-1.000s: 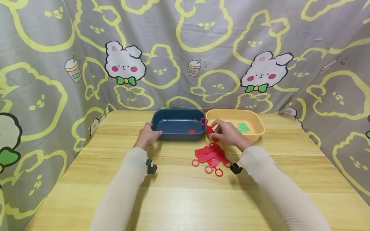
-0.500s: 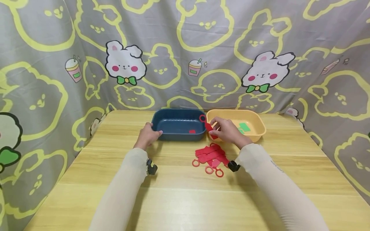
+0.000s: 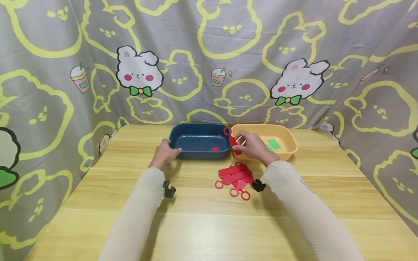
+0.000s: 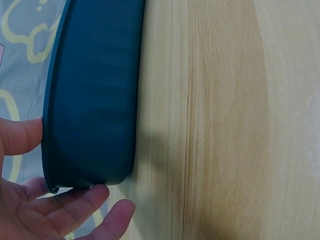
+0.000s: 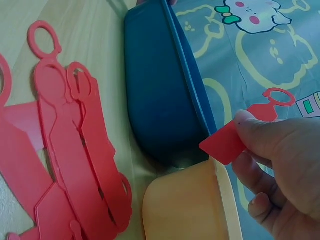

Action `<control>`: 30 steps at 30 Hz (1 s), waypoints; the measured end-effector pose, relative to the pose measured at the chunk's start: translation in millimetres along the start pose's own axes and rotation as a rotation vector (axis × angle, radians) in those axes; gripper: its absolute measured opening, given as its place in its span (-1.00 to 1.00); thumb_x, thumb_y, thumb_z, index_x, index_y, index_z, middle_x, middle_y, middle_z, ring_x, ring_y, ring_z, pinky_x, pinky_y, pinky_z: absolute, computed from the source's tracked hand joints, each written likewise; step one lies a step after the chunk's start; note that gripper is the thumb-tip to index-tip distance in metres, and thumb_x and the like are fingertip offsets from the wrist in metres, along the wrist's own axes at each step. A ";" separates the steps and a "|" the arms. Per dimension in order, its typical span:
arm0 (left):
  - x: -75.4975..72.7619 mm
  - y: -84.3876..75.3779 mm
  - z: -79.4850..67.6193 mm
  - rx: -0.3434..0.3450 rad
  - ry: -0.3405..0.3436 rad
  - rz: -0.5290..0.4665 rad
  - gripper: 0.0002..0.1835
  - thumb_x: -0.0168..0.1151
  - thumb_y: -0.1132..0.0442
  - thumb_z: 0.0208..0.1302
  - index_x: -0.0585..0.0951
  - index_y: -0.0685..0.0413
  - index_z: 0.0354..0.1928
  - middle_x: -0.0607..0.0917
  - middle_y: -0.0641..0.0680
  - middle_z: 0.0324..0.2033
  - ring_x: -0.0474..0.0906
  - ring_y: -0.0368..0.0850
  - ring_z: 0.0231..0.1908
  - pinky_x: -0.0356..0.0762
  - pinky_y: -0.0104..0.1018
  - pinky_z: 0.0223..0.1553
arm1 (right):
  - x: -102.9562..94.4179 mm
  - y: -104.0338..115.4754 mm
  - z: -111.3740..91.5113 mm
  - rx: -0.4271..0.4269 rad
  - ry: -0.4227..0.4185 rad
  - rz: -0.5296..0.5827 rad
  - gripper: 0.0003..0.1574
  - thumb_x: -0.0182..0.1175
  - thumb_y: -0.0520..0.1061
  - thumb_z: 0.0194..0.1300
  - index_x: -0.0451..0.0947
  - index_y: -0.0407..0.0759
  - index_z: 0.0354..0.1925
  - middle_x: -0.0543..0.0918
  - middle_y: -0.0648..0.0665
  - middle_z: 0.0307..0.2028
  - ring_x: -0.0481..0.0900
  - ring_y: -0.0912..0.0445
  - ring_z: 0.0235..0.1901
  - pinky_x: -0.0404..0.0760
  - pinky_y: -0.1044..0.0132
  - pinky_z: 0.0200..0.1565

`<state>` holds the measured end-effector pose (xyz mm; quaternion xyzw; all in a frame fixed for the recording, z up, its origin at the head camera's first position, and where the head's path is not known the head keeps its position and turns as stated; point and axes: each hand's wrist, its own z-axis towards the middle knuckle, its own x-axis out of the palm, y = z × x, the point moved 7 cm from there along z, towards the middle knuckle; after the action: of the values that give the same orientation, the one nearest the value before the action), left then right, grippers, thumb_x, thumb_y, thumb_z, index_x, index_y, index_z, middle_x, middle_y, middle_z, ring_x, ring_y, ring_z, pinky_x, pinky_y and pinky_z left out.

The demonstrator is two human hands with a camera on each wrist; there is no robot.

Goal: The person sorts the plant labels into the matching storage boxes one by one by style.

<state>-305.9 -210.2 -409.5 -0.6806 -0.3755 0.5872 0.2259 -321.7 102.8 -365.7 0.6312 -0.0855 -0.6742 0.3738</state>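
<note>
My right hand [image 3: 254, 145] pinches a flat red plastic tag with a ring at one end [image 5: 225, 142] between thumb and fingers. It hangs over the place where the dark blue bin [image 3: 199, 155] and the yellow-orange bin [image 3: 290, 154] meet, its ring pointing up and away. At the blue bin's left end, my left hand [image 3: 163, 154] grips the corner, thumb on the front wall and fingers around the end, as the left wrist view shows [image 4: 75, 215]. A heap of similar red tags [image 3: 236, 175] lies on the table in front of the bins.
One small red piece [image 3: 215, 149] lies inside the blue bin, and green pieces [image 3: 273, 144] lie in the yellow-orange one. A patterned grey curtain [image 3: 183, 72] hangs right behind both bins. The wooden table [image 3: 202, 224] extends toward me.
My right hand has shifted slightly left and away from me with the red tag, toward the blue bin. The left hand keeps its grip on the blue bin.
</note>
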 end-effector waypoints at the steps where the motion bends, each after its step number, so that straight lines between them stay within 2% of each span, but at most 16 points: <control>1: -0.2 0.1 -0.2 -0.002 -0.001 0.000 -0.22 0.19 0.11 0.35 0.07 0.28 0.45 0.23 0.44 0.33 0.36 0.25 0.14 0.62 -0.06 -0.37 | -0.2 1.1 0.6 -0.009 -0.007 0.004 -0.64 0.43 -0.15 0.15 0.51 -0.18 -0.13 0.61 -0.12 -0.40 0.55 0.04 -0.46 0.54 0.26 -0.42; 11: 1.0 0.7 -2.5 0.000 -0.014 0.004 -0.23 0.21 0.11 0.34 0.09 0.27 0.44 0.28 0.45 0.30 0.40 0.24 0.07 0.62 -0.05 -0.39 | 0.4 6.8 4.5 -0.028 -0.037 0.006 -0.66 0.43 -0.14 0.15 0.52 -0.18 -0.17 0.54 -0.10 -0.47 0.50 0.07 -0.54 0.46 0.27 -0.50; 19: -0.9 -0.2 -2.8 -0.001 -0.016 0.001 -0.22 0.21 0.11 0.34 0.09 0.28 0.43 0.28 0.44 0.30 0.38 0.24 0.12 0.62 -0.04 -0.36 | 1.2 9.3 8.6 -0.022 -0.031 0.018 -0.68 0.42 -0.15 0.17 0.51 -0.18 -0.18 0.56 -0.11 -0.45 0.53 0.05 -0.49 0.49 0.27 -0.46; 30: -1.2 0.5 -3.3 0.003 -0.016 0.006 -0.23 0.20 0.10 0.34 0.09 0.27 0.43 0.28 0.44 0.29 0.39 0.24 0.11 0.62 -0.04 -0.35 | 2.1 16.1 16.2 -0.014 -0.079 0.036 -0.68 0.45 -0.15 0.13 0.55 -0.22 -0.21 0.60 -0.10 -0.46 0.54 0.03 -0.42 0.48 0.25 -0.41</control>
<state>-302.6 -211.0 -408.4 -0.6766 -0.3743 0.5939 0.2223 -330.0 84.4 -354.9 0.6000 -0.1070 -0.6922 0.3865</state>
